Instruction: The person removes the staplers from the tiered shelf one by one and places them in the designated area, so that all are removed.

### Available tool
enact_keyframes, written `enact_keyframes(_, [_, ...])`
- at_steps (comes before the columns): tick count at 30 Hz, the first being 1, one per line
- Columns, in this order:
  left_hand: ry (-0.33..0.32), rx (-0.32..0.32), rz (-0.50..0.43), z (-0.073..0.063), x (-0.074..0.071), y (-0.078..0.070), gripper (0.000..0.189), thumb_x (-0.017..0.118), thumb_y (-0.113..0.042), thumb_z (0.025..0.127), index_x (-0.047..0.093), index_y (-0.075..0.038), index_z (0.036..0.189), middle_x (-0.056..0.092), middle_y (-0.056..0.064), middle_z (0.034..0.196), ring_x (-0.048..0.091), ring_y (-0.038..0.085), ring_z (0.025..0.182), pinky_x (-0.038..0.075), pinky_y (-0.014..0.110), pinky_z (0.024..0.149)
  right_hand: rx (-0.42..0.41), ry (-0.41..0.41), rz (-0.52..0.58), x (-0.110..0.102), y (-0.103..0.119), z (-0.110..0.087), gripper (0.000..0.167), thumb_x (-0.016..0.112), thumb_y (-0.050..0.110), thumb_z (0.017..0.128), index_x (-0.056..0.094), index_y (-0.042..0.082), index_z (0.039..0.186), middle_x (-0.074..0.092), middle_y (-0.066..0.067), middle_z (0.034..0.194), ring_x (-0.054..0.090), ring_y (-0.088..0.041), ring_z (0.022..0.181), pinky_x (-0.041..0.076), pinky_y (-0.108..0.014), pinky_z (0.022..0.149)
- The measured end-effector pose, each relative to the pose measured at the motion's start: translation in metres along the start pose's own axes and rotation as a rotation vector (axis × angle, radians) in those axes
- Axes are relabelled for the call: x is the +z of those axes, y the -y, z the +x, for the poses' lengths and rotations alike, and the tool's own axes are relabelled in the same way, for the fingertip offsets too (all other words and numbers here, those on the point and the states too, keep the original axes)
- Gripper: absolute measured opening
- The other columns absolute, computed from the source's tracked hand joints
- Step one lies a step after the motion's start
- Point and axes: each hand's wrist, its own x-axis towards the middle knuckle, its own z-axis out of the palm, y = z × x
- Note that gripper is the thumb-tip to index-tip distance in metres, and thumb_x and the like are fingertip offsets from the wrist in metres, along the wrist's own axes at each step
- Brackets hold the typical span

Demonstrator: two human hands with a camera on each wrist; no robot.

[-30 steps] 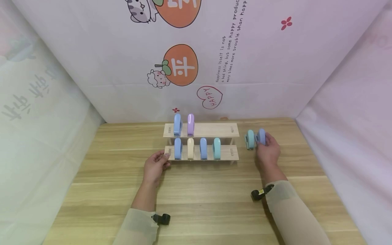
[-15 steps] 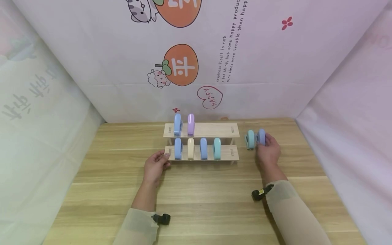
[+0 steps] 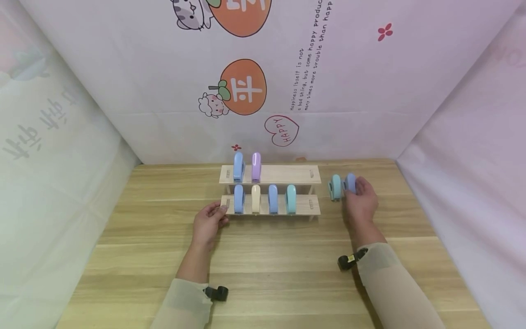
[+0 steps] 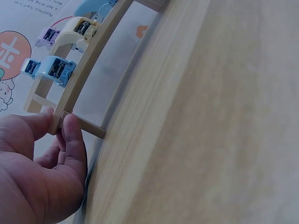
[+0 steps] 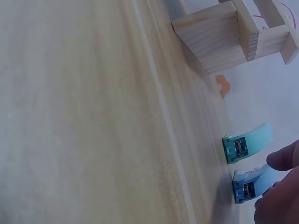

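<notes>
My left hand (image 3: 208, 224) pinches the left end of the low wooden shelf (image 3: 305, 205), thumb on top and fingers beneath, as the left wrist view shows. My right hand (image 3: 361, 201) holds a blue stapler (image 3: 350, 183) by its sides, on the table right of the rack. Close on its left stands a teal stapler (image 3: 335, 186). Along the lower shelf stand a blue stapler (image 3: 239, 199), a cream stapler (image 3: 255, 199), a second blue stapler (image 3: 273, 199) and a teal one. The upper shelf (image 3: 287, 174) bears a blue stapler (image 3: 238, 167) and a purple stapler (image 3: 256, 167).
The two-step rack stands near the back edge of the wood-grain table (image 3: 263, 269). Behind it rises a white printed cloth (image 3: 341, 91), with further cloth walls on both sides. A leg of the rack (image 4: 91, 127) reaches the table beside my left fingers.
Hardly anything differs. My right hand has shifted very slightly around the blue stapler; the left hand keeps its place at the shelf end.
</notes>
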Motion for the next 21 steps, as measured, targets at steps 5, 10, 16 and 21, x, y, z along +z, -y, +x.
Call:
enact_keyframes(5, [0.01,-0.001,-0.003,-0.001,0.0,-0.001,0.046,0.075,-0.02,0.098,0.059,-0.004,0.138,0.066,0.015,0.118,0.068,0.026,0.097,0.064,0.032,0.087,-0.02,-0.006,0.003,-0.001,0.008,-0.006,0.073,0.061,0.0,0.095,0.037,0.021,0.161,0.037,-0.002,0.165,0.035,-0.013,0.15,0.031,-0.025,0.124])
enact_keyframes(10, [0.013,-0.004,0.002,-0.002,0.0,-0.002,0.048,0.074,-0.021,0.099,0.058,-0.004,0.14,0.066,0.013,0.118,0.068,0.028,0.099,0.064,0.031,0.087,-0.045,-0.002,-0.028,-0.002,0.013,-0.007,0.073,0.061,0.0,0.095,0.037,0.021,0.161,0.036,-0.002,0.166,0.034,-0.013,0.151,0.03,-0.025,0.124])
enact_keyframes(16, [0.013,-0.004,-0.003,-0.001,0.0,-0.001,0.046,0.075,-0.021,0.098,0.059,-0.003,0.138,0.066,0.014,0.116,0.068,0.029,0.098,0.064,0.031,0.086,-0.111,-0.03,-0.021,0.001,0.022,-0.014,0.067,0.064,0.003,0.096,0.043,0.018,0.157,0.043,-0.005,0.162,0.04,-0.015,0.148,0.034,-0.025,0.122])
enact_keyframes(21, [0.01,0.001,-0.002,0.0,0.0,0.0,0.045,0.075,-0.021,0.098,0.059,-0.004,0.138,0.066,0.014,0.115,0.068,0.027,0.095,0.065,0.031,0.085,-0.169,-0.01,0.002,0.007,0.032,-0.025,0.063,0.067,0.005,0.097,0.047,0.016,0.155,0.046,-0.008,0.16,0.042,-0.019,0.147,0.037,-0.028,0.121])
